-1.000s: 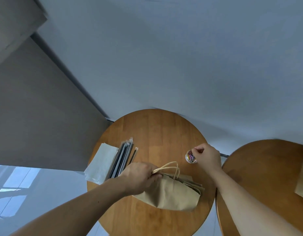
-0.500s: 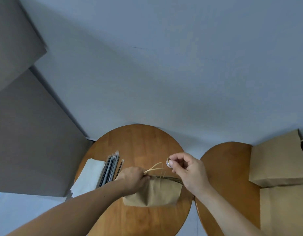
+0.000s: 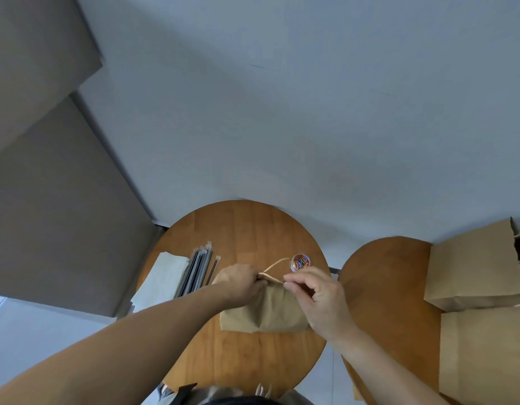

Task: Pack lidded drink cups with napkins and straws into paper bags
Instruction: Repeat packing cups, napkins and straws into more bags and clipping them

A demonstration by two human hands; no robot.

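A brown paper bag point(image 3: 267, 314) stands on the round wooden table point(image 3: 244, 229) with its top folded shut. My left hand point(image 3: 238, 283) grips the folded top by the rope handles point(image 3: 275, 266). My right hand point(image 3: 317, 296) pinches the same top edge just right of the left hand; anything small between its fingertips is hidden. White napkins point(image 3: 162, 280) and wrapped black straws point(image 3: 196, 271) lie on the table's left part. No cup is visible.
A small clear tub of coloured paper clips point(image 3: 300, 262) sits behind the bag. On a second round table point(image 3: 387, 287) to the right, two brown paper bags point(image 3: 472, 270) point(image 3: 487, 352) stand. A grey wall rises behind both tables.
My right hand left the tub of clips and came to the bag's top edge. The left hand kept its hold on the bag, which now stands upright. The camera swung right.
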